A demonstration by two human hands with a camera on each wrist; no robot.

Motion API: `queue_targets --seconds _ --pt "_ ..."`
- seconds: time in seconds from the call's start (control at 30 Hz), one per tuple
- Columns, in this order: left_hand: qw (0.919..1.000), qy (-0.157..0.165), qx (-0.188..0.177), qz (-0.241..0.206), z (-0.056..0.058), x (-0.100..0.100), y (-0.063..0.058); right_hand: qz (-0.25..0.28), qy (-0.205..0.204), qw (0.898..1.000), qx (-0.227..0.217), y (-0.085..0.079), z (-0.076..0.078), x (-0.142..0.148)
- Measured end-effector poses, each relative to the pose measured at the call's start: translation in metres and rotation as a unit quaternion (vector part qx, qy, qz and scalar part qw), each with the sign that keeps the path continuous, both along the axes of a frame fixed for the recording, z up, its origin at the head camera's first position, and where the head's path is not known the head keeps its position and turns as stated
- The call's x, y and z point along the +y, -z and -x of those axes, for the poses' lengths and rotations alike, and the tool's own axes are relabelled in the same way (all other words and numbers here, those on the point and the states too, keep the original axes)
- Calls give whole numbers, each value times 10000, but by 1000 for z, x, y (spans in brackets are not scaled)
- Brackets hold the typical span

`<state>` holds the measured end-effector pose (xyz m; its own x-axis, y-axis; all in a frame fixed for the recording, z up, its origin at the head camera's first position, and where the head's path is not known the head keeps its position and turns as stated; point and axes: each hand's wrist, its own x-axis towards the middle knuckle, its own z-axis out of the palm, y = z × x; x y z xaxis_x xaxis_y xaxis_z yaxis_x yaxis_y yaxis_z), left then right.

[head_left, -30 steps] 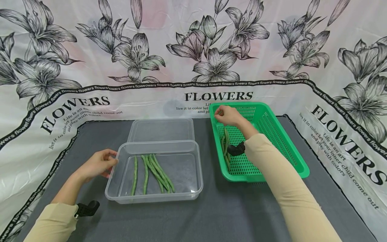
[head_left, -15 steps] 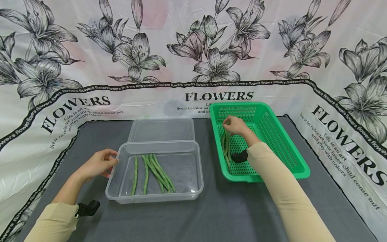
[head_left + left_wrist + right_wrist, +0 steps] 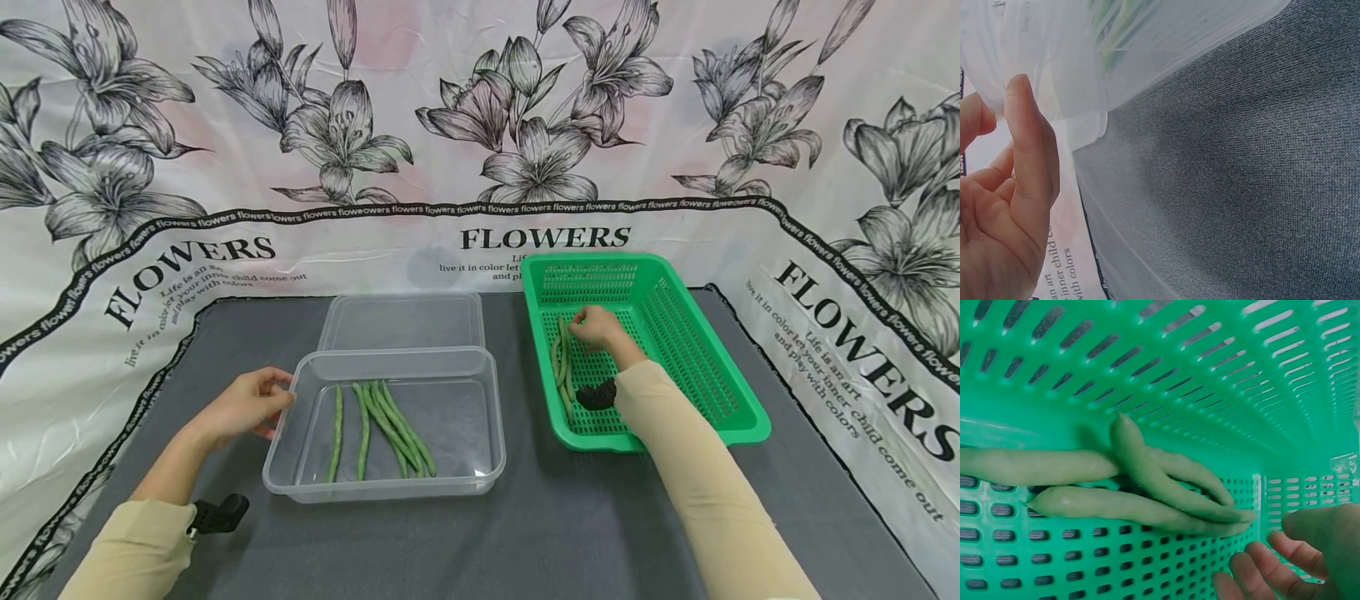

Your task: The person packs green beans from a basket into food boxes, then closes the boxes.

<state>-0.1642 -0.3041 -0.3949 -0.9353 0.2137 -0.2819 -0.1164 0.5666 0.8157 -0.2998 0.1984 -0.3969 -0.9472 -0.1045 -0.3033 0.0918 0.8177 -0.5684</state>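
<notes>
Several green beans lie in the clear plastic container left of centre. My left hand touches its left rim with thumb and fingertips; in the left wrist view the thumb lies along the container's wall. More green beans lie along the left side of the green basket. Inside that basket, my right hand hovers beside their far ends. In the right wrist view its thumb and fingers are apart and hold nothing, close to the bean tips but not touching them.
Behind the container lies its clear lid. Grey cloth covers the table. A flower-printed white sheet stands along the back and sides. The basket's slotted walls rise around my right hand.
My right hand has moved down and slightly right, from the basket's far left rim to beside the beans inside. My left hand and the container have stayed in place.
</notes>
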Motion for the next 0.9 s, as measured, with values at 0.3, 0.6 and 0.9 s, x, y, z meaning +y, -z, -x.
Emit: queue_targets --seconds 0.3,0.6,0.9 --pt "10000 -14 -17 14 1 0 1 234 216 9975 -637 10 2 4" --pt "10000 -2 -70 59 1 1 -1 506 610 9914 -1046 14 1 1" --pt "10000 11 -78 39 2 0 -1 605 839 9880 -1150 16 4 -7"
